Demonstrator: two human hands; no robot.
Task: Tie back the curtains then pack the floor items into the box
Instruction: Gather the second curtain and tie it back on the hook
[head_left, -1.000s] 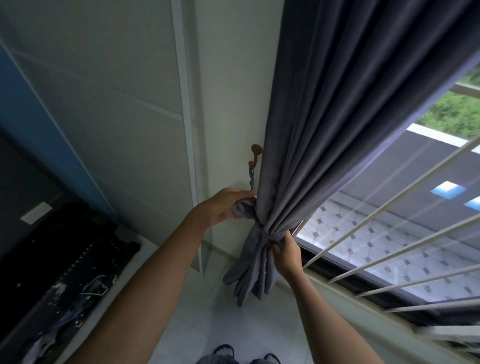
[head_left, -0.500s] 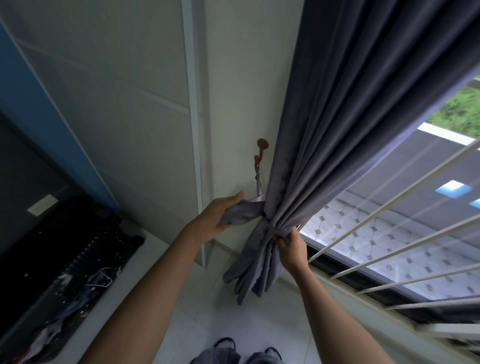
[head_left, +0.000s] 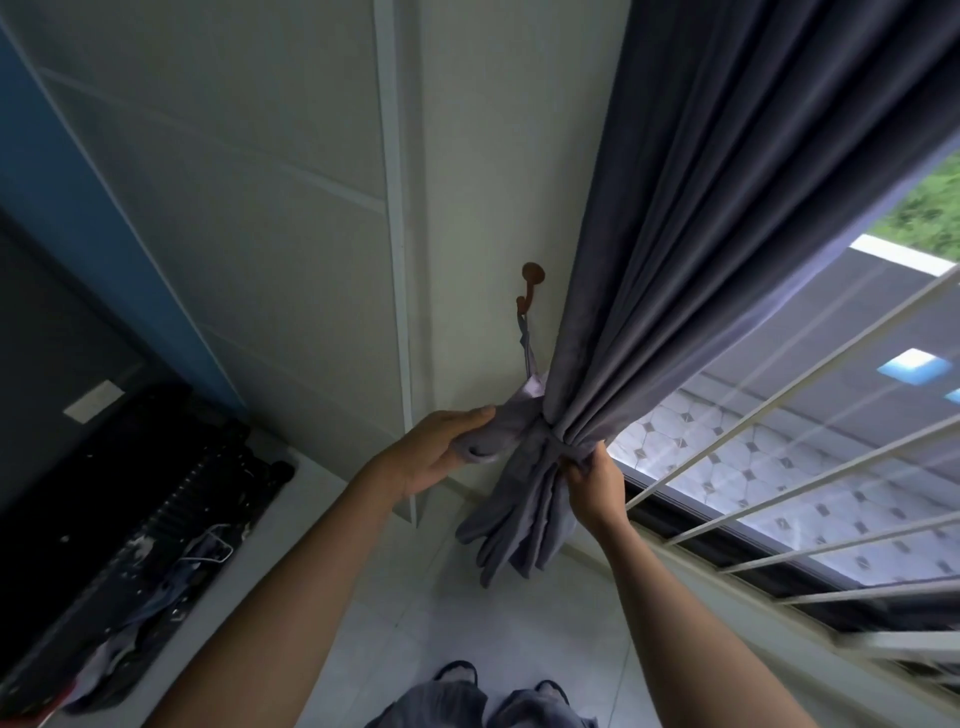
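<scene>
A dark grey curtain (head_left: 727, 218) hangs at the right and is gathered into a bunch at waist height. A matching grey tieback band (head_left: 511, 434) wraps that bunch, and its cord runs up to a brown wall hook (head_left: 532, 283). My left hand (head_left: 441, 457) grips the loose left end of the band. My right hand (head_left: 592, 480) pinches the band and the curtain folds on the right side of the bunch. Below the band the curtain's tail (head_left: 519, 525) hangs free above the floor.
A window with white grille bars (head_left: 779, 467) fills the right side. A black open suitcase (head_left: 130, 519) with clothes and a wire hanger lies on the pale tiled floor (head_left: 415, 639) at the left. My feet (head_left: 498, 680) stand on the tiles at the bottom. A panelled wall is straight ahead.
My left hand has pulled the band's end down and left, away from the hook, and its cord now shows taut. My right hand has shifted slightly on the gathered folds.
</scene>
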